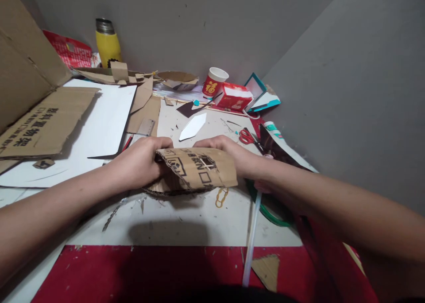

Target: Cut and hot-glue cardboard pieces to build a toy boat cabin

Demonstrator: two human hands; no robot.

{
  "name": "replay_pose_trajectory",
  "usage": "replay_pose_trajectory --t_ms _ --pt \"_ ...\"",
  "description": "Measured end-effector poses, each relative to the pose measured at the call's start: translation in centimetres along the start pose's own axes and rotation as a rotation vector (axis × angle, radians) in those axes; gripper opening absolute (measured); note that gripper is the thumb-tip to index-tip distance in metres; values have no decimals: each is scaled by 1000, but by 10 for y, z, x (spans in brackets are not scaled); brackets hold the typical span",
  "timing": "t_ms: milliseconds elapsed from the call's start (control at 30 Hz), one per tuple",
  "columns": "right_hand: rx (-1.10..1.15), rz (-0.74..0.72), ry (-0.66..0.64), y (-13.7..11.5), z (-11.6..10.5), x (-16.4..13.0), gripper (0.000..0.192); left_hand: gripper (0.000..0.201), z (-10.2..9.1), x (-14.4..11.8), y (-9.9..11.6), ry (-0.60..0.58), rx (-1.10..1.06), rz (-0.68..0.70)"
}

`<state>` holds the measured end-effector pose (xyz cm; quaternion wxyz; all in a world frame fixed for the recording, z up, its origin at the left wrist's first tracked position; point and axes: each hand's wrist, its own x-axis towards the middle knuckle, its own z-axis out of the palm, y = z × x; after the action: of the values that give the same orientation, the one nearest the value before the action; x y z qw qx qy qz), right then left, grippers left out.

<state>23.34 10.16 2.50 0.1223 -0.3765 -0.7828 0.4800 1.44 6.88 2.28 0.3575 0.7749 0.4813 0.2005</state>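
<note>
Your left hand (139,161) and right hand (229,154) each grip an end of the cardboard (195,170) — fingers curled over its top edge, bending it just above the desk (186,223) near the middle. Scissors (247,137) lie just beyond your right hand — a cup (214,82) stands at the far edge.

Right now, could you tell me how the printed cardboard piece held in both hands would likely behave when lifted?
The cardboard piece already curves between the left hand and right hand, so it probably flexes easily. It looks thin, likely light. Its cut window may crease there.
</note>
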Motion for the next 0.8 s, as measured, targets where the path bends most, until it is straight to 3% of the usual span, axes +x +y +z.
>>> replay_pose_trajectory --t_ms 200,267,367,433,600,700,800 --pt "-59 -32 33 -2 -2 0 12 9 3 -2 -1 38 -23 25" --pt "-127 -44 124 -3 -6 -6 14 11 4 -3 -2 57 -54 28" --pt "-262 -59 360 -2 -8 -23 11 12 5 -4 -3 79 -92 37" --pt "-364 -148 477 1 -5 -38 5 12 5 -5 -3 87 -98 45" --pt "-756 -420 405 4 11 -55 20 11 7 -5 -2 103 -41 37" --pt "-930 -461 380 4 17 -47 28 11 8 -5 -1 111 -11 35" --pt "-928 -439 364 5 19 -37 23 10 8 -5 0 87 7 20"
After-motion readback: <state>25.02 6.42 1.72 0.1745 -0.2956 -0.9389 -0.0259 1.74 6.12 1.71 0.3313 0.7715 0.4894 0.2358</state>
